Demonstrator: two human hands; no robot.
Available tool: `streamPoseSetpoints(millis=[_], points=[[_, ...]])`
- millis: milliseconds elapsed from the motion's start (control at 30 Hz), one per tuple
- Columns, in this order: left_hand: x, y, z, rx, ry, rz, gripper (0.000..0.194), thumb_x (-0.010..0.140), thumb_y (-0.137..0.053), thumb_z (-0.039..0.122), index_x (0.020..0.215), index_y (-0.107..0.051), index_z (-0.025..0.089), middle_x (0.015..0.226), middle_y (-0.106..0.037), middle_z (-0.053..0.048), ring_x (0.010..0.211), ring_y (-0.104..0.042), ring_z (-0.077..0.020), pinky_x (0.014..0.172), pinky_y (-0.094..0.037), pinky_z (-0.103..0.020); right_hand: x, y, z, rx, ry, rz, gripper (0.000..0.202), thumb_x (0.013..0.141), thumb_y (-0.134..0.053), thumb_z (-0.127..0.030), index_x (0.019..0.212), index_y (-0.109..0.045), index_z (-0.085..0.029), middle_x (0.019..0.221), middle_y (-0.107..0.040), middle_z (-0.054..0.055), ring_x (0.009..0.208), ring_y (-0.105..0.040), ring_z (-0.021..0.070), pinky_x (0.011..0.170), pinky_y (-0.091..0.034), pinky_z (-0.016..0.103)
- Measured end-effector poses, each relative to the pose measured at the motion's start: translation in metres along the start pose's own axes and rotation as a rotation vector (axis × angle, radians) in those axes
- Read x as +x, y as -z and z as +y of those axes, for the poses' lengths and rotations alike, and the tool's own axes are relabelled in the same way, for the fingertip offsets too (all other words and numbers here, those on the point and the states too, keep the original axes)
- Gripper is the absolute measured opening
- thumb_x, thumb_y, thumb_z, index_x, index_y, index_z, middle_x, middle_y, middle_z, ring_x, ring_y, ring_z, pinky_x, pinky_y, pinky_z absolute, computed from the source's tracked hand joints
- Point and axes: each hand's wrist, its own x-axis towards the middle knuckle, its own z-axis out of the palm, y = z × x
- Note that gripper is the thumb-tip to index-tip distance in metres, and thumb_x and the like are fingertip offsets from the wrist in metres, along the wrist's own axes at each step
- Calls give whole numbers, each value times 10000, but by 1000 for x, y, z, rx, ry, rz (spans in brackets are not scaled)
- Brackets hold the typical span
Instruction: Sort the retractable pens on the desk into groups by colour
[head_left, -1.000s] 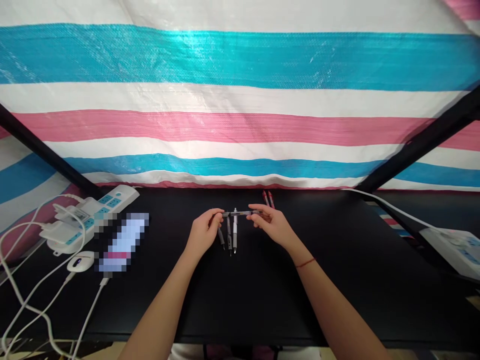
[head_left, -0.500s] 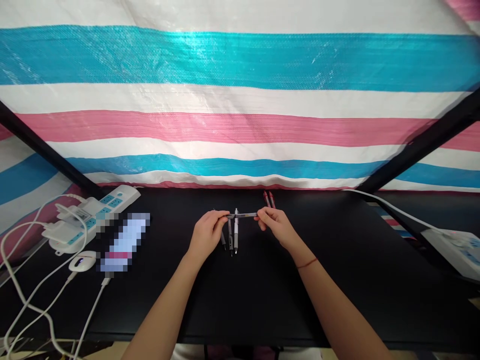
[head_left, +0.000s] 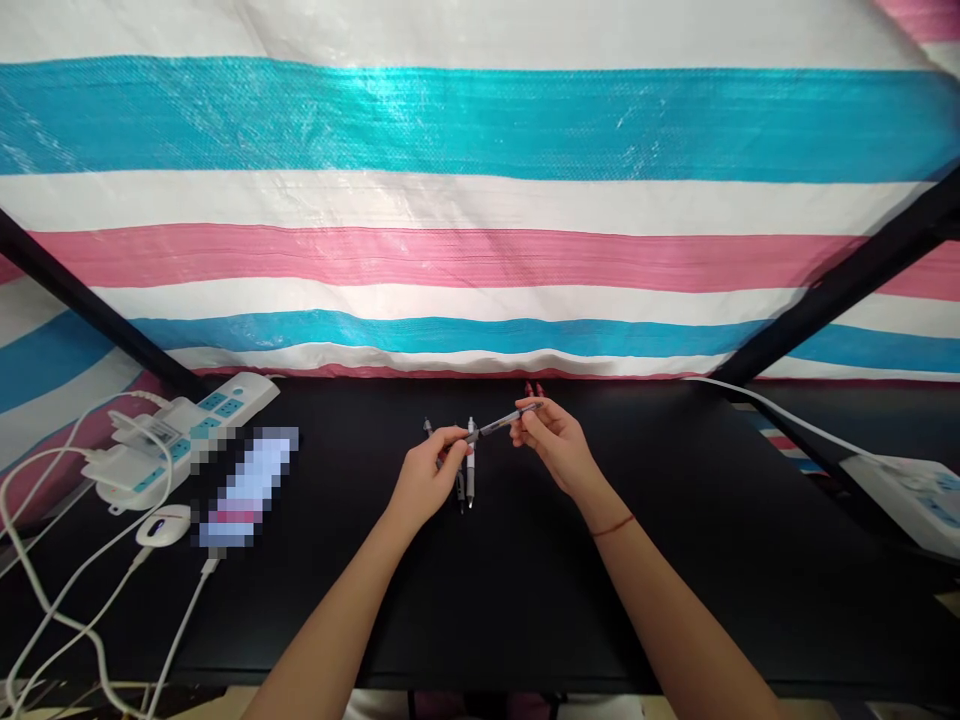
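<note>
A slim grey-and-black pen is held above the black table, tilted up toward the right. My left hand pinches its lower left end between thumb and fingertips. At the upper right end, my right hand grips the pen with thumb and fingers closed on it. Beneath the held pen lie a white pen and a dark grey pen, side by side. Another dark pen shows only its end behind my left hand. Two red pens lie beyond my right hand, mostly hidden by it.
At left on the black table are a white power strip, a small white case, a blurred phone and several white cables. Another power strip sits at right. A striped sheet hangs behind, between black poles.
The held pen went from nearly level to tilted, its right end raised. My right hand moved up and slightly right along it, covering more of the red pens; my left hand shifted slightly right.
</note>
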Motion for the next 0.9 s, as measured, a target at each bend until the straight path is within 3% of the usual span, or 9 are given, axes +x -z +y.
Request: streamPoseSetpoints(millis=[133, 267, 567, 900], points=[[-5, -6, 9, -4, 2, -67, 208, 845, -508, 317, 955, -639, 200, 845, -723, -24, 738, -648, -163, 711, -502, -272, -2, -3, -2, -11, 38, 30, 325, 773, -686, -437, 994, -605, -214, 926, -688, 46, 766, -654, 150, 671, -565, 306], [-10, -14, 16, -98, 89, -178, 250, 844, -520, 346, 1014, -635, 204, 802, -708, -12, 697, -634, -159, 683, -495, -276, -5, -9, -3, -111, 73, -12, 490, 773, -685, -428, 1164, -459, -237, 846, -711, 28, 639, -655, 145, 618, -572, 323], [-14, -25, 15, -185, 190, -312, 279, 843, -536, 326, 1076, -617, 197, 832, -718, -22, 773, -663, -177, 757, -492, -300, -9, -14, 0, -264, 127, -38, 319, 783, -663, -430, 979, -545, -209, 773, -714, 36, 549, -636, 146, 551, -554, 316], [-14, -27, 14, -215, 203, -306, 271, 836, -550, 306, 1072, -618, 193, 864, -732, -38, 757, -665, -175, 735, -502, -296, -9, -14, -1, -263, 88, -48, 317, 778, -659, -439, 961, -554, -202, 780, -715, 42, 548, -628, 142, 547, -553, 311]])
